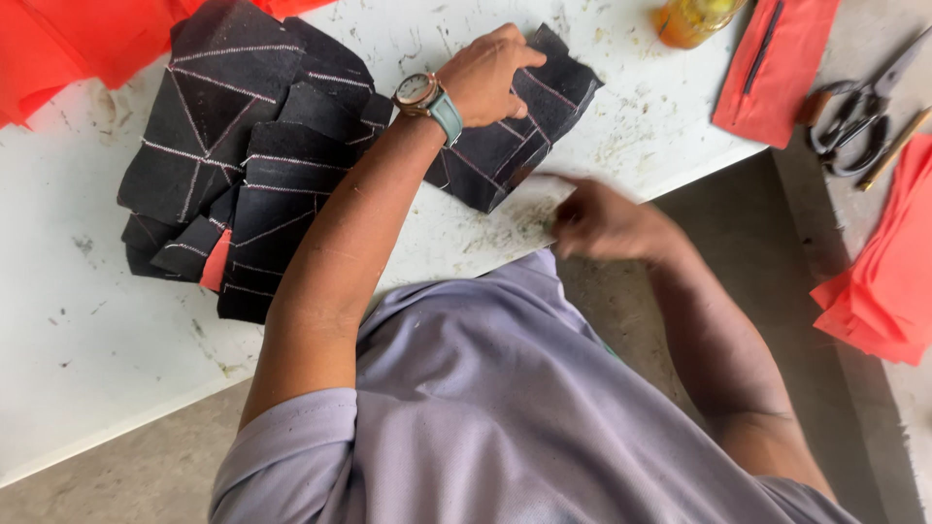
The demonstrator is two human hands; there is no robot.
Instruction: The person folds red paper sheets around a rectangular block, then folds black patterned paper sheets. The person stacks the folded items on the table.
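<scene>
White scuffed counter [116, 320] across the frame from 9 to 1 o'clock, second counter strip at 3 o'clock.

Heap of black chalk-lined fabric pieces [243, 165] at 10 o'clock on the counter, overlapping, with a small red scrap poking out at its lower edge.

Folded stack of red-orange cloth [888, 281] at 3 o'clock; more loose red-orange cloth [58, 49] at 10 o'clock in the corner; flat red-orange panel with a dark slit [777, 68] at 1 o'clock.

Single black chalk-lined fabric piece [544, 107] at 12 o'clock, flat on the counter, apart from the heap, lower corner near the counter edge.

Left hand [485, 73], wristwatch on, lying on top of that piece, fingers curled down onto the cloth. Pinching or only pressing: cannot tell.

Right hand [607, 223] at centre, motion-blurred, at the counter edge just beside the piece's lower corner. Grip width: cannot tell.

Handling, as a judgement: light, thin, limp, likely to fold or slide on the smooth top. Not fragile, though the chalk lines could smear. Best taken at a free corner or edge with a pinch, other palm flat on top to pin it.

Black-handled scissors [854, 116] at 2 o'clock, amber glass jar [694, 19] at 1 o'clock, thin brass-coloured rod [893, 150] just beside the scissors. All untouched.
</scene>
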